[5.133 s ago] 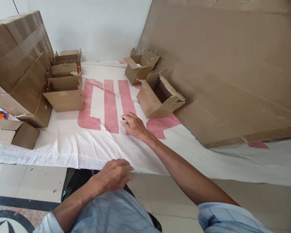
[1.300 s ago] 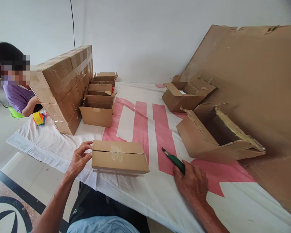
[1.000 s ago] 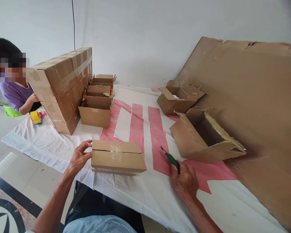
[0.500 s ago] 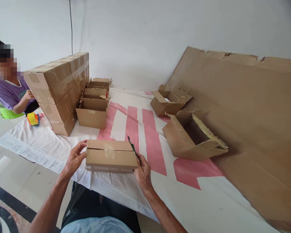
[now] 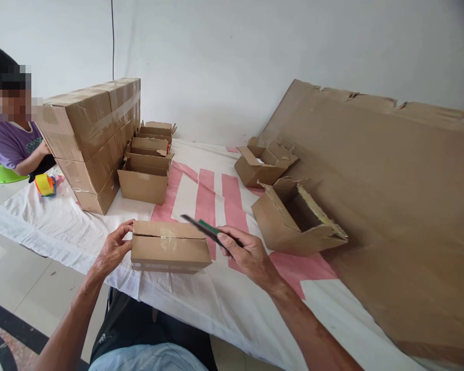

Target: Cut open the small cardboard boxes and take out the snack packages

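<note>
A small taped cardboard box point(image 5: 169, 246) lies on the white and pink cloth point(image 5: 201, 190) in front of me. My left hand point(image 5: 112, 250) grips the box's left end, thumb on top. My right hand point(image 5: 247, 252) is closed on a green-handled knife point(image 5: 206, 229), whose blade points left over the box's top right corner.
A stack of taped cartons point(image 5: 93, 134) stands at the left, with several open small boxes point(image 5: 145, 178) beside it. Two torn open boxes point(image 5: 294, 216) lie at the right before a large leaning cardboard sheet point(image 5: 390, 196). Another person point(image 5: 11, 139) sits far left near a tape roll point(image 5: 45, 184).
My right hand picked the knife off the cloth and brought it left to the box, blade now raised over its top. The left hand kept its hold on the box.
</note>
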The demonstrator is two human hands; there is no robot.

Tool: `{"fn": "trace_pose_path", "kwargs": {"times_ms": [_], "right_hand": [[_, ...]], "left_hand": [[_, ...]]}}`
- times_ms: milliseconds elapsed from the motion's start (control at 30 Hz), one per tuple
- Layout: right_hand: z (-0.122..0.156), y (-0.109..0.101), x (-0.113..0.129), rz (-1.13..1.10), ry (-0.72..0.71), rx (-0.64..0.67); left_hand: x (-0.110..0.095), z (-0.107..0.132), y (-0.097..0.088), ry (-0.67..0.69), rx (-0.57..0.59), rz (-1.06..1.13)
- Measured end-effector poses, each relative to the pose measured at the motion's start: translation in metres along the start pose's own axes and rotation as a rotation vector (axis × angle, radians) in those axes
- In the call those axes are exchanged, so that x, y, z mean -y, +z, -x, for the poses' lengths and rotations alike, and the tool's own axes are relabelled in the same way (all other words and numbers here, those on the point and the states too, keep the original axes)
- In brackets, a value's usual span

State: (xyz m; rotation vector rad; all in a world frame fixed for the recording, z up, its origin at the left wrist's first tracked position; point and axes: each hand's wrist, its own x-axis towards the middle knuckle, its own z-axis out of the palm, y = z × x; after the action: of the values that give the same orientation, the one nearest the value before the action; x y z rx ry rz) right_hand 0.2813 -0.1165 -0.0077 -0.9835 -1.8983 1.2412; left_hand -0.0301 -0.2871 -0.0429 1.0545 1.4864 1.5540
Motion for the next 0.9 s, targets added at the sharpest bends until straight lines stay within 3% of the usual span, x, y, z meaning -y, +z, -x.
{"fn": "trace_pose_path", "kwargs": {"times_ms": [133,267,667,900], "right_hand": [[-0.01,-0.003,0.04,0.156,-0.113,0.282],[-0.024,0.005,0.058,0.245,-0.212,0.399],[-0.038,0.015,0.074,0.392,-0.227,0.476],[-0.043,0.013,0.094,0.579,-0.35,0.509]], "left_hand": [[0.002,0.001,0.0,0.01,-0.004,0.022],[0.003,0.002,0.001,0.017,0.007,0.028],[0.017,-0.001,0.001,0.03,-0.013,0.057],[0.016,-0.002,0.002,0.035,-0.008,0.012]]}}
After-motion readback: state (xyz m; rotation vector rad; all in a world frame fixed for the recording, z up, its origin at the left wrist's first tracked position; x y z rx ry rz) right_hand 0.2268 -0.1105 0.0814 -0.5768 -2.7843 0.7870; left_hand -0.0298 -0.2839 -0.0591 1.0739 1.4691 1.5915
